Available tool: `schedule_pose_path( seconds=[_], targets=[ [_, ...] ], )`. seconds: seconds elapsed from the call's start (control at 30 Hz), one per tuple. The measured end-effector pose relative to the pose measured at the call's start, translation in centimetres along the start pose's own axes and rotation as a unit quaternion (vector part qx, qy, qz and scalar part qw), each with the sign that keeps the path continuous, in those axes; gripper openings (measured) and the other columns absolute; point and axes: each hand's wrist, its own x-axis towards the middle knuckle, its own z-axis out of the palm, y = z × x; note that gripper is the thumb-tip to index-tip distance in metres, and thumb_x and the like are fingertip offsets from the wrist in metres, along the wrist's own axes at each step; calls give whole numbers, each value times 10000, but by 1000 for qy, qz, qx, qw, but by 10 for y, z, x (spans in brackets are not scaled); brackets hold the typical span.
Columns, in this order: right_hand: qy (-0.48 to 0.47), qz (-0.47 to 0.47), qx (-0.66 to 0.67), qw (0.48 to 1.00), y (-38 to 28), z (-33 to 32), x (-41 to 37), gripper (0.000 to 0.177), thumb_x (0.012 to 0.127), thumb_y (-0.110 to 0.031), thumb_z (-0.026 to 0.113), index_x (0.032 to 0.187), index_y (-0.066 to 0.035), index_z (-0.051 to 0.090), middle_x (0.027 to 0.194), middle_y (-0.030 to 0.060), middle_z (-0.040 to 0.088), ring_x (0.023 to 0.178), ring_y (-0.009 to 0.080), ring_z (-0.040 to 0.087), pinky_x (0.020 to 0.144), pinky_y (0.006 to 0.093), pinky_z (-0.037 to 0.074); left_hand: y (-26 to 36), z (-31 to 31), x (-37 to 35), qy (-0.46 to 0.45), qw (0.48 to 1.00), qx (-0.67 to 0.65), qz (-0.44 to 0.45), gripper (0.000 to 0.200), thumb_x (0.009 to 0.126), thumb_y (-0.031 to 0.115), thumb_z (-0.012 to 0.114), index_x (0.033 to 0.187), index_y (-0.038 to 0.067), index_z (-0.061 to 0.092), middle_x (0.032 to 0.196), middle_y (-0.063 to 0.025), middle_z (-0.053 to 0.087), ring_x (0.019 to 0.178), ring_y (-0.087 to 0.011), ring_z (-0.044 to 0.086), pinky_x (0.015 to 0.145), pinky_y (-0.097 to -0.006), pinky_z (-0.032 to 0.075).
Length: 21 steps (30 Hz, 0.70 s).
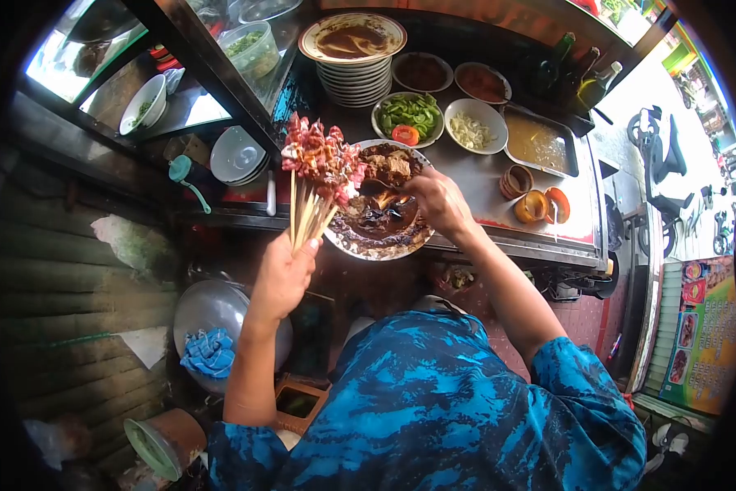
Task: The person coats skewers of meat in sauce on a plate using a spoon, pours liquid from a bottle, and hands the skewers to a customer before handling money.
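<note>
One bundle of meat skewers [319, 159], sticks clamped in left hand's [286, 274] fingers, meat above plate's edge. Right hand's [440, 200] fingers bunched together at plate [382, 256] of dark sauce; cannot tell what they grip. Judged step: working sauce; next move calls for steady sticks. Farther, counter [468, 176]: bowl [438, 135] with greens, tomato

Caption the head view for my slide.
Left hand holds meat skewers; right hand reaches into dish of dark sauce.
</note>
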Motion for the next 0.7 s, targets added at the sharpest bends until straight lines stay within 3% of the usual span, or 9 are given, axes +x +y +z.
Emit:
schedule_pose_path(
  seconds=[0.07,0.17,0.3,0.37,0.4,0.53,0.6,0.7],
  targets=[
    [-28,10,-20,999,0,5,16,149,810,-52,641,939,-60,715,868,148,610,881,357,620,781,428,504,6,-1,0,-16,1000,-2,3,170,1014,194,545,1039,27,562,619,83,391,457,7,315,389,-167,239],
    [-133,-137,37,981,10,0,30,166,794,-37,635,941,-61,707,856,139,604,853,330,626,765,410,519,8,1,1,-19,1000,-16,0,168,1015,185,543,1042,20,562,619,86,385,459,11,309,389,-164,236],
    [-196,-101,-13,975,19,-45,18,284,754,-6,582,993,-96,706,911,142,626,880,371,626,766,434,528,-1,4,-3,-6,999,-27,-23,173,1014,184,543,1046,15,563,615,83,383,461,13,308,389,-164,236],
    [-98,-80,-25,992,11,-50,-7,286,759,7,546,989,-78,692,898,154,625,850,374,631,735,438,530,-4,6,-3,-8,999,-30,-31,176,1014,186,542,1047,14,563,613,81,382,461,13,309,389,-164,236],
    [-92,-133,-1,987,0,-48,-16,270,799,-5,496,993,-51,677,905,177,617,829,387,636,735,454,527,-6,7,-2,-7,999,-34,-32,178,1014,187,542,1049,14,563,612,80,382,462,13,310,389,-164,237],
    [-117,-57,-61,990,-9,-37,-41,194,818,-11,524,951,-29,663,921,197,603,788,411,636,727,488,523,-7,12,1,-7,999,-33,-32,181,1015,189,540,1052,14,562,612,77,385,463,11,312,391,-165,239],
    [4,37,-97,995,-1,-42,-43,166,831,-24,522,925,-24,658,921,206,600,787,416,634,712,489,519,-7,13,2,-5,999,-31,-29,180,1014,189,541,1051,14,563,613,77,386,463,11,311,391,-165,240],
    [11,41,-81,996,6,-26,-48,160,820,-56,547,920,-40,672,904,212,607,784,423,632,704,498,512,-15,13,5,-14,999,-33,-22,176,1012,187,542,1049,17,566,615,76,391,461,8,313,390,-167,244]
  ],
)
